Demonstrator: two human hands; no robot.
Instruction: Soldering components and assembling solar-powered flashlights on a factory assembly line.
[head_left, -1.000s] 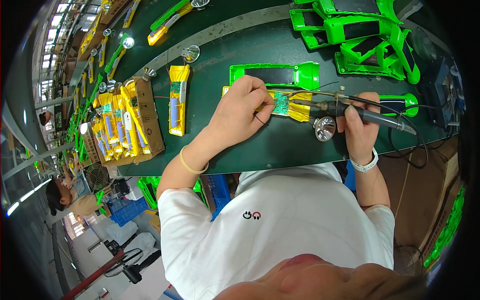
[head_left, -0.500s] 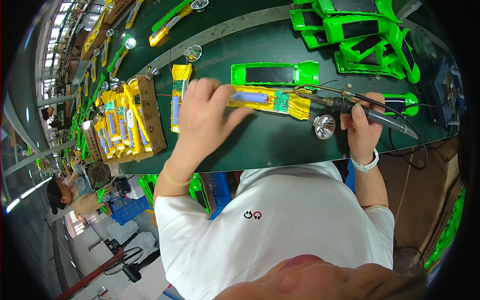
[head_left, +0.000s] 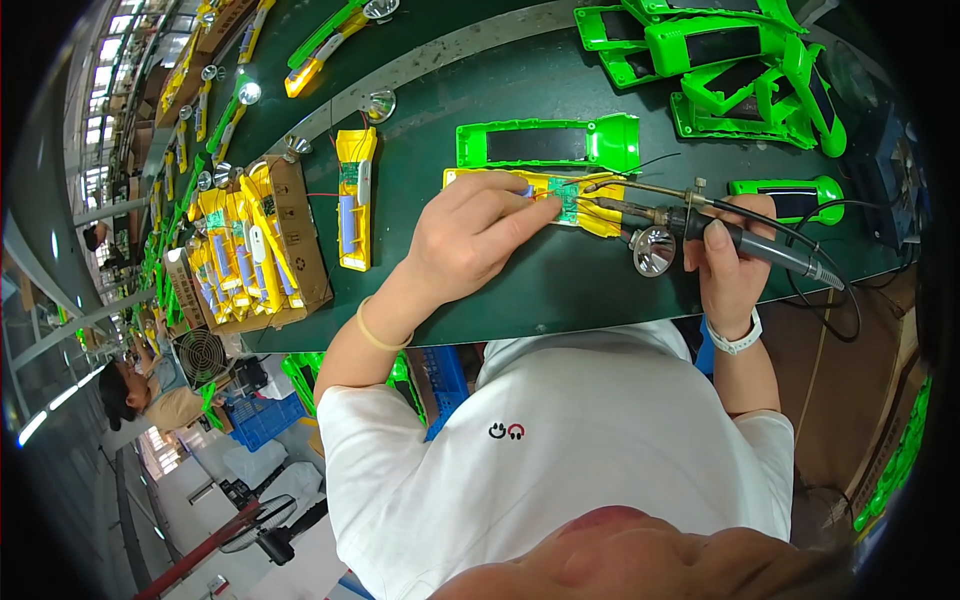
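A yellow lamp housing (head_left: 604, 220) with a green circuit board (head_left: 563, 201) and a mostly covered purple battery lies on the bench in front of me. My left hand (head_left: 470, 237) rests over its left part, thumb and fingers pinched at the board's left edge; anything between them is too small to make out. In my right hand (head_left: 728, 255) is a black-handled soldering iron (head_left: 745, 238) with a thin feed tube above it. Its tip points left, at the wires on the board's right side. A round reflector (head_left: 655, 251) sits below the iron, by the housing's right end.
Behind the housing lies a green shell (head_left: 545, 143). Another yellow housing (head_left: 354, 200) stands to the left, beside a cardboard box (head_left: 301, 240) of similar ones. Green shells (head_left: 715, 50) are piled at the far right, near a dark blue device (head_left: 880, 185). A person (head_left: 150, 395) sits at far left.
My left hand has moved right, from beside the left yellow housing onto the one in front of me, and its fingers have closed. The soldering iron has stayed nearly in place.
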